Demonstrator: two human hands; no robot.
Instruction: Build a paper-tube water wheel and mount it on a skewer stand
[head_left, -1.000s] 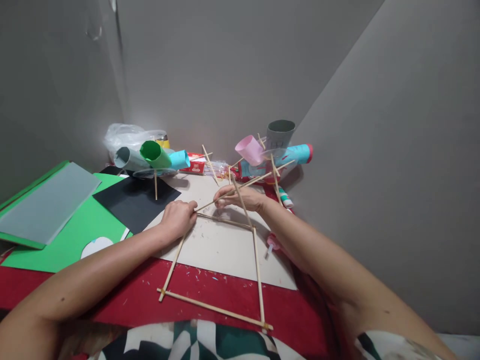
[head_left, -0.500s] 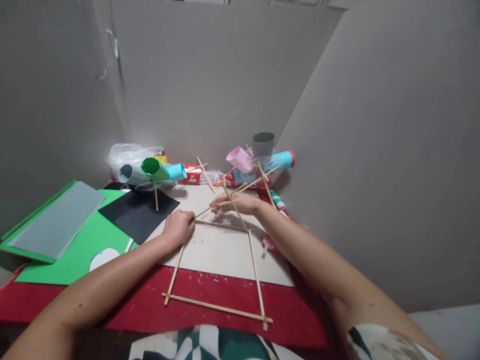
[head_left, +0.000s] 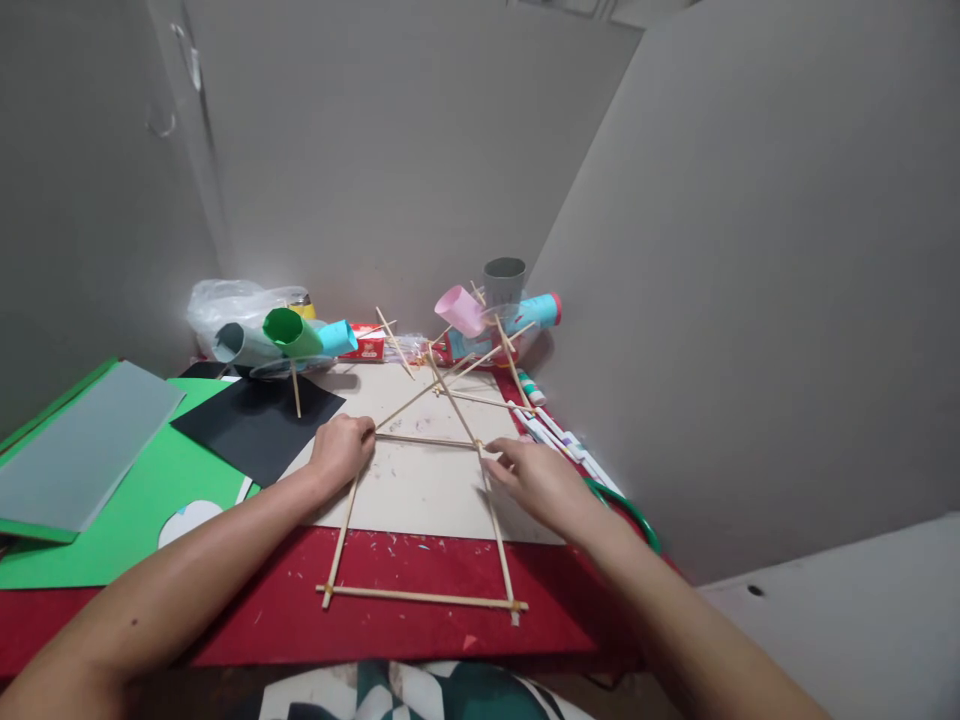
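A frame of thin wooden sticks [head_left: 427, 598] lies over the table's front part, with a four-sided base and two sticks rising to a crossed peak at the far side. Yellowish bindings show at its near corners. My left hand [head_left: 341, 452] is closed round the frame's far left corner, hiding that joint. At the far right joint, my right hand [head_left: 541, 485] has its thumb and forefinger pinched on the sticks from the right. Beneath the frame's far half is a cream board [head_left: 420, 495].
Left are black paper [head_left: 255, 430], green sheets [head_left: 127, 510] and a grey sheet [head_left: 105, 440]. Behind stand paper tubes, green [head_left: 292, 335] and pink [head_left: 460, 312], on stick stands. Markers [head_left: 570, 445] lie along the right edge, near a wall [head_left: 750, 300].
My right hand has drawn back from the far side, between the raised sticks, to the right joint. My left hand stays on the left corner. The view has shifted slightly right.
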